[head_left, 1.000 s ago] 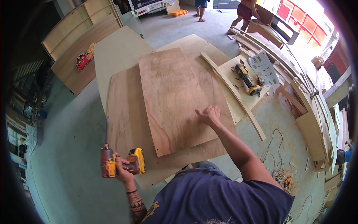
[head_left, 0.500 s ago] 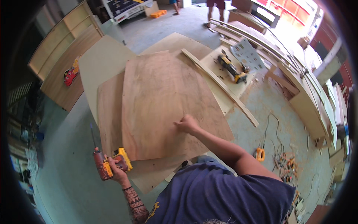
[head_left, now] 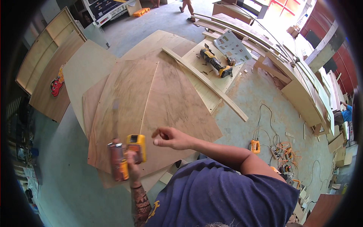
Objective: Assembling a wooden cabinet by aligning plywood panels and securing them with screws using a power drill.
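My left hand (head_left: 133, 165) is wrapped round the grip of a cordless drill (head_left: 120, 162) with a yellow-and-black battery. The drill's long bit, smeared by motion, points away from me over the left part of the plywood sheets (head_left: 174, 99). To the right of the battery is my right hand (head_left: 169, 138), above the near part of the wood. Its fingers are curled in toward the thumb; whatever they may hold is too small to make out. A pale straight line runs from the far edge of the plywood toward me.
A wooden batten (head_left: 206, 84) lies along the right of the stack. Beyond it, a yellow-and-black power tool (head_left: 216, 61) rests on a pale board. Cords and an orange tool (head_left: 255, 146) lie on the floor at right. A long cabinet (head_left: 308, 108) stands farther right.
The drill has come from beside the stack to over its left part. My right hand has drawn back toward me and left. The view has shifted, and a pale line now shows on the plywood.
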Demonstrator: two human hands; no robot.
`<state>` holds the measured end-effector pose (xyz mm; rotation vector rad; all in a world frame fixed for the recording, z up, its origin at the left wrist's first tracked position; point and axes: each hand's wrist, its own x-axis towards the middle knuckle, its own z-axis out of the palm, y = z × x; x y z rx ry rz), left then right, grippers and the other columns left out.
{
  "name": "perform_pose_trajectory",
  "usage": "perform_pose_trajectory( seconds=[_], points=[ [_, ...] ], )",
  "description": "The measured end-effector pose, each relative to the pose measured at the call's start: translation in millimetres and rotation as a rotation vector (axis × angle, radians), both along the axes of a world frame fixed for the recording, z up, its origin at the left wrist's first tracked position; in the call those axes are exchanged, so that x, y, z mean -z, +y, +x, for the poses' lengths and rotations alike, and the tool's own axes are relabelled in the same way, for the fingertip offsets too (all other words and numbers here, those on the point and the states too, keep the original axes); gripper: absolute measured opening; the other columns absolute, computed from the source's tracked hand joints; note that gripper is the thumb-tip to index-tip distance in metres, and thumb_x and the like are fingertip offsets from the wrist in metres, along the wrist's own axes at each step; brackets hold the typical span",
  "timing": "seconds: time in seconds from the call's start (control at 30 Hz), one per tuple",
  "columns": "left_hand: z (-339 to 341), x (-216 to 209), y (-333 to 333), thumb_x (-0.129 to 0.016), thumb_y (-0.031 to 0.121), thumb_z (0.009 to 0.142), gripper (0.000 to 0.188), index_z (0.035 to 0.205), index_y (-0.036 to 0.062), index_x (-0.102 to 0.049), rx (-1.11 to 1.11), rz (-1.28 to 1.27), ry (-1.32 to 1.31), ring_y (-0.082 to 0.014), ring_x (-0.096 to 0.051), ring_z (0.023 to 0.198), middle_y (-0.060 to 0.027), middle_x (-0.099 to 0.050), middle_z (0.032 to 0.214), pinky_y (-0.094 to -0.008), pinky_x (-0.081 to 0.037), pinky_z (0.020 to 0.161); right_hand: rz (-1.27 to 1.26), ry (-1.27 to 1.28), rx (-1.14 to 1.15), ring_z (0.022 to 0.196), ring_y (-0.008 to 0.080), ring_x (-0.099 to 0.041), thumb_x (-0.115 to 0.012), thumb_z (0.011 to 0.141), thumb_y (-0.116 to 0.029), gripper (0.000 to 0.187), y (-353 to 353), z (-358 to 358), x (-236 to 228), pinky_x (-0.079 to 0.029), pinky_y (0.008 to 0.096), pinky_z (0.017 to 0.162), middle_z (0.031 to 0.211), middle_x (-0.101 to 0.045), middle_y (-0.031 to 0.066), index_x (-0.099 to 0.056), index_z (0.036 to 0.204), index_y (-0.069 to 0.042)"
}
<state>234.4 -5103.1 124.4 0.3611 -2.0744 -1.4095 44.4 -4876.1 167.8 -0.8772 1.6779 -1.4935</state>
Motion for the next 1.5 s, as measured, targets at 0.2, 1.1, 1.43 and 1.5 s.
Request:
perform_pose_trajectory(
  seconds=[0.2, 1.1, 1.43, 1.5],
  points=[
    [-129.8, 11.4, 141.4, -0.053, 0.030, 0.110, 0.042, 0.145, 0.0057, -0.051, 0.519, 0.295, -0.189, -0.0253, -0.061, 0.125, -0.0146, -0.060, 0.137, -0.0370, -0.051, 0.104, -0.519, -0.422, 0.272, 0.100, 0.0122, -0.061, -0.068, 0.101, -0.045, 0.042, 47.2, -42.4, -20.1, -0.050, 0.0304, 0.093, 0.098, -0.061, 0.0009, -0.065, 0.116, -0.006],
    [-411.9, -8.4, 218.8, -0.065, 0.011, 0.092, 0.050, 0.137, -0.0077, -0.051, 0.111, 0.077, -0.246, -0.0202, -0.072, 0.074, -0.0173, -0.055, 0.119, -0.0322, -0.063, 0.069, -0.593, -0.780, 0.819, 0.063, 0.0197, -0.062, -0.071, 0.089, -0.025, 0.026, 256.8, -339.1, -28.9, -0.056, 0.0380, 0.059, 0.070, -0.051, 0.0035, -0.052, 0.082, -0.010],
    [-257.3, -19.2, 122.5, -0.057, 0.014, 0.099, 0.044, 0.139, -0.0048, -0.055, 0.119, -0.569, -0.308, -0.0404, -0.068, 0.093, -0.0256, -0.064, 0.109, -0.0450, -0.056, 0.077, -0.434, -0.713, 0.760, 0.059, 0.0188, -0.061, -0.075, 0.089, -0.028, 0.029, 183.9, -354.9, -4.5, -0.056, 0.0362, 0.056, 0.071, -0.051, 0.0028, -0.052, 0.080, -0.013],
    [-215.6, -8.9, 117.3, -0.055, 0.015, 0.098, 0.040, 0.134, -0.0039, -0.057, 0.056, -0.532, -0.517, -0.0494, -0.064, 0.098, -0.0295, -0.064, 0.107, -0.0514, -0.053, 0.080, -0.437, -0.671, 0.783, 0.059, 0.0194, -0.062, -0.075, 0.090, -0.028, 0.029, 194.9, -380.8, 31.2, -0.056, 0.0365, 0.055, 0.071, -0.051, 0.0031, -0.052, 0.081, -0.013]
  ],
)
